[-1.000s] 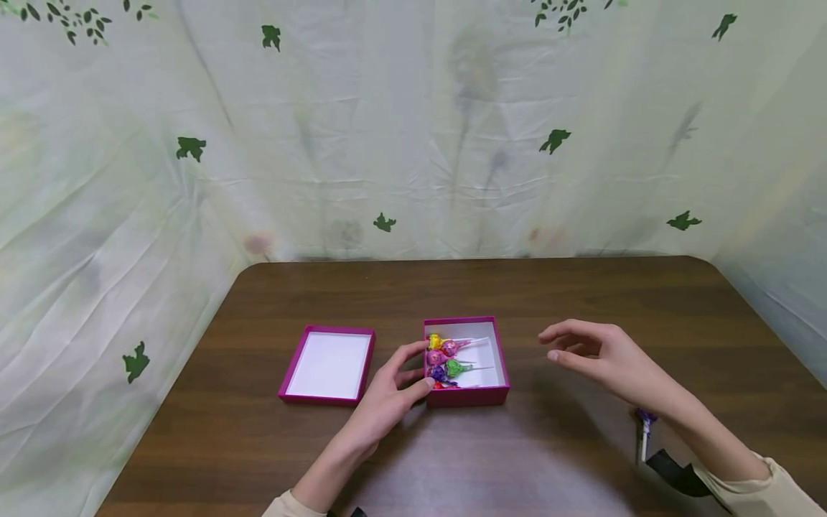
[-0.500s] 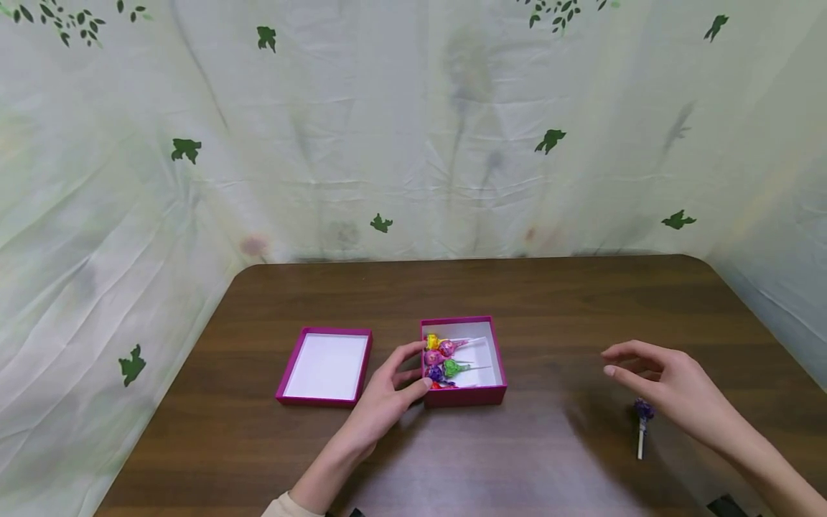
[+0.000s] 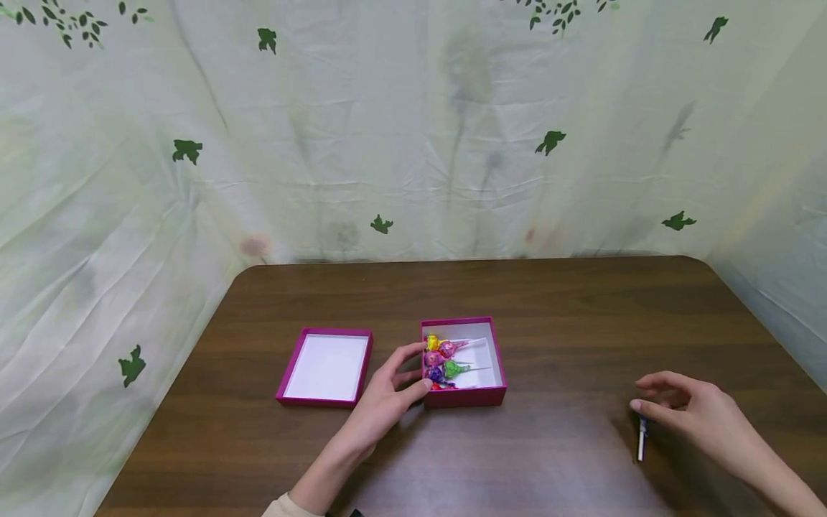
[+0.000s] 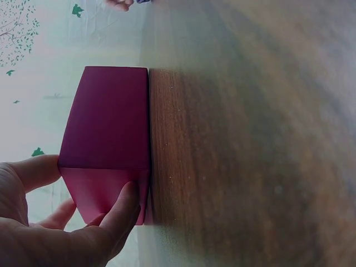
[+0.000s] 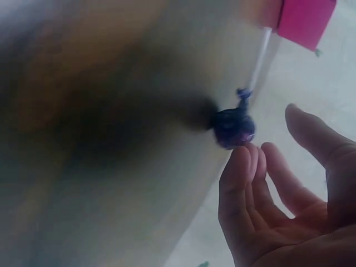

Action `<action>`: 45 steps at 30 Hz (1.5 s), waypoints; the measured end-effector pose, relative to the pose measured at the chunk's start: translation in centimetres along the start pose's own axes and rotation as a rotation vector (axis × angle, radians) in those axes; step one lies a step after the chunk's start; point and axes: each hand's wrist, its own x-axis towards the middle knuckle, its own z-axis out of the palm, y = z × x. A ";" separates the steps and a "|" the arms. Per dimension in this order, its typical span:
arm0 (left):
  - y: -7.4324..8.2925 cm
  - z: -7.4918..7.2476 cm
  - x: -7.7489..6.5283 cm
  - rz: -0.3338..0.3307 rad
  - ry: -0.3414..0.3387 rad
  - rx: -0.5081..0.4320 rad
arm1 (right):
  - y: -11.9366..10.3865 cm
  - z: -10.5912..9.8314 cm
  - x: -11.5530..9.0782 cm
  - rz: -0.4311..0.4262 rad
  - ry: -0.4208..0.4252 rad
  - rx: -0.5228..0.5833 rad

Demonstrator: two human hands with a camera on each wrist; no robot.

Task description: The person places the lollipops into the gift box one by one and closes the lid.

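My left hand (image 3: 381,406) holds the left side of an open magenta box (image 3: 465,397), thumb and fingers against its wall. In the left wrist view, the thumb lies on an outer face of the box (image 4: 108,119). Several wrapped lollipops lie inside, among them a yellow one (image 3: 433,343) and a green one (image 3: 454,369), heads to the left. At the right, my right hand (image 3: 701,413) is over a dark purple lollipop, its white stick (image 3: 641,446) showing. In the right wrist view, fingertips are right at the lollipop head (image 5: 233,128), the thumb apart from it.
A shallow magenta box lid (image 3: 326,365) with a white inside lies left of the box on the brown wooden table (image 3: 549,294). Behind the table hangs a pale curtain (image 3: 413,143) with green leaf prints.
My right hand has moved right and nearer, from beside the box to the purple lollipop, lowering over its head. My left hand stays at the box.
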 end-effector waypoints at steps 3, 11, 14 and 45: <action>0.0 0.0 0.0 -0.002 0.000 0.002 | 0.7 0.1 0.0 0.029 -0.006 -0.025; 0.0 -0.1 0.0 -0.017 -0.002 0.005 | 1.7 1.2 0.2 -0.041 -0.093 0.052; 0.0 -0.1 0.0 -0.020 -0.007 0.008 | 1.9 1.3 0.3 -0.067 -0.123 0.088; 0.0 -0.1 0.0 -0.015 -0.008 0.002 | -0.2 1.2 0.6 -0.083 -0.053 0.192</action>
